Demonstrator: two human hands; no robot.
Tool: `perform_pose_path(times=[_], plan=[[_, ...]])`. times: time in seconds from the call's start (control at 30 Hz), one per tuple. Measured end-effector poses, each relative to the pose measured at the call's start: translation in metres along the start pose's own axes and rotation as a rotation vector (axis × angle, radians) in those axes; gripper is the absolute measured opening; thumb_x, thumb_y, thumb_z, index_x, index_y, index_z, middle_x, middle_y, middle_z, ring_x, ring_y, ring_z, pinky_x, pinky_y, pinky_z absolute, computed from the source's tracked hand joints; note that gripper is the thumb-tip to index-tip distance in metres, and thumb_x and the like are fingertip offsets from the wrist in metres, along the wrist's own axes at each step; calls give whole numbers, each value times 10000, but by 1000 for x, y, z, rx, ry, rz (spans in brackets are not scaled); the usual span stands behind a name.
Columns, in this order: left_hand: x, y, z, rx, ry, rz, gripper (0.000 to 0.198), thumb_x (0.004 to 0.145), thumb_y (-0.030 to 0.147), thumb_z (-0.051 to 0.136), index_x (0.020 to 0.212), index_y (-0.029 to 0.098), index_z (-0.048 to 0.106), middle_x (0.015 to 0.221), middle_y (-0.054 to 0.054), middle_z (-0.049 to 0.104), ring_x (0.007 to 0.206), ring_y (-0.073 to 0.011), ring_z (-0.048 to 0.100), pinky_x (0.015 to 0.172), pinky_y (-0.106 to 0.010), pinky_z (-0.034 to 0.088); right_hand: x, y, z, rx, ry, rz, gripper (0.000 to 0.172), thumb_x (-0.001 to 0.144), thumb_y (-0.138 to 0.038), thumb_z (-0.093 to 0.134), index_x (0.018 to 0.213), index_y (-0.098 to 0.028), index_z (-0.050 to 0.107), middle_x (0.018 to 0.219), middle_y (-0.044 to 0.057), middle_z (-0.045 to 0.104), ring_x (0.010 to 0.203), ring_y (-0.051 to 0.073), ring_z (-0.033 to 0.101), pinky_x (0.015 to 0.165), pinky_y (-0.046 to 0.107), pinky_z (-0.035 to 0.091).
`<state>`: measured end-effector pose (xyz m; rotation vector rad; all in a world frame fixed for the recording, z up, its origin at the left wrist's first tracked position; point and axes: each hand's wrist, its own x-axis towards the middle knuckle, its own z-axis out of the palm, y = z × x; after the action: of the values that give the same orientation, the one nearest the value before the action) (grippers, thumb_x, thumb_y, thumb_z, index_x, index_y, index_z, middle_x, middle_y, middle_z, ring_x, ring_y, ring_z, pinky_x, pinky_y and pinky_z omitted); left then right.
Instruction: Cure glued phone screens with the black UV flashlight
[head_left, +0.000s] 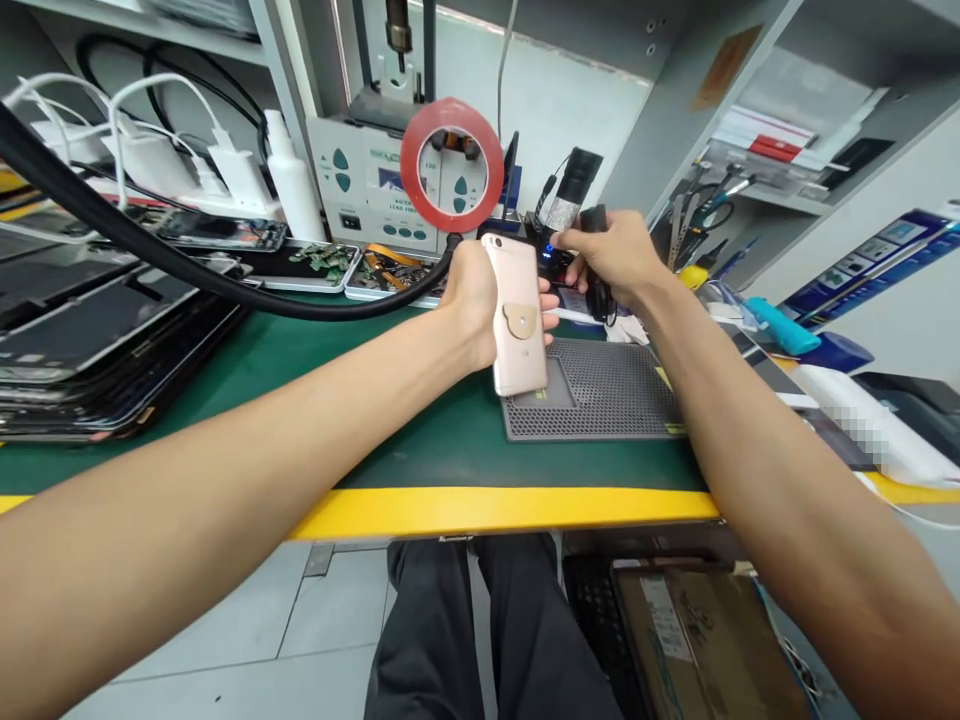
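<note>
My left hand [472, 300] is closed around a gold smartphone [510, 360], its back turned towards me. A beige, bear-shaped patch with a stud sits on the phone's back. Over the back of the bench, my right hand [622, 250] has its fingers around a black, stick-like object [598, 265]; its exact kind I cannot make out. Just left of those fingers stands a black-and-silver device [562, 215] with small blue lights near its base. Below both hands lies a grey perforated mat [615, 400], partly behind the phone.
A red tape ring [452, 105] hangs before the white soldering station [349, 185]. Stacked phone screens [97, 330] fill the left side. A thick black hose [300, 303] arches over the green bench mat [420, 450]. Tools [694, 220] and a white roll [862, 425] are on the right.
</note>
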<state>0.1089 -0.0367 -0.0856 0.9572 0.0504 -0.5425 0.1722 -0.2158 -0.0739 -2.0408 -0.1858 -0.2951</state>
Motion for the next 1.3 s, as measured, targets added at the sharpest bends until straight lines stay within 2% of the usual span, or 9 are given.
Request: perform_pose_path(times=[0.1, 0.27, 0.43, 0.7, 1.07, 1.3], plan=[[-1, 0, 1, 4, 9, -9, 487, 911, 403, 286, 999, 83, 642, 770, -168, 658, 635, -270, 658, 627, -440, 557, 4, 3, 0, 38, 58, 24, 212, 788, -204, 729, 765, -129, 532, 550, -11, 517, 416, 115, 538, 345, 186, 370], [-4, 1, 3, 29, 20, -10, 476, 901, 417, 289, 956, 96, 637, 769, -167, 671, 624, -262, 654, 601, -406, 556, 8, -1, -4, 270, 185, 89, 182, 741, -186, 723, 785, -98, 569, 750, 48, 628, 447, 103, 555, 308, 204, 371], [-6, 2, 3, 26, 17, -10, 421, 882, 438, 313, 886, 142, 613, 722, -135, 652, 572, -238, 627, 574, -386, 556, 5, -7, -9, 392, 141, 149, 169, 701, -173, 719, 799, -89, 610, 698, 32, 630, 457, 97, 561, 299, 184, 371], [-6, 1, 4, 11, 17, -22, 390, 873, 399, 342, 852, 118, 611, 755, -137, 646, 590, -235, 642, 585, -387, 559, 4, -6, -8, 424, 116, 180, 210, 656, -167, 743, 803, -86, 615, 777, 68, 675, 604, 162, 674, 306, 190, 403], [-5, 0, 3, -35, 9, -19, 329, 792, 366, 437, 827, 104, 633, 765, -148, 650, 585, -240, 636, 551, -385, 558, -4, -6, -13, 501, 188, 210, 274, 634, -224, 737, 844, -119, 597, 843, 53, 681, 657, 149, 686, 342, 177, 396], [-6, 0, 3, -52, 10, -18, 317, 748, 361, 467, 813, 102, 638, 755, -147, 643, 589, -242, 633, 549, -381, 554, -7, -6, -14, 527, 206, 181, 327, 608, -233, 765, 866, -113, 603, 915, 72, 684, 726, 187, 708, 338, 188, 398]])
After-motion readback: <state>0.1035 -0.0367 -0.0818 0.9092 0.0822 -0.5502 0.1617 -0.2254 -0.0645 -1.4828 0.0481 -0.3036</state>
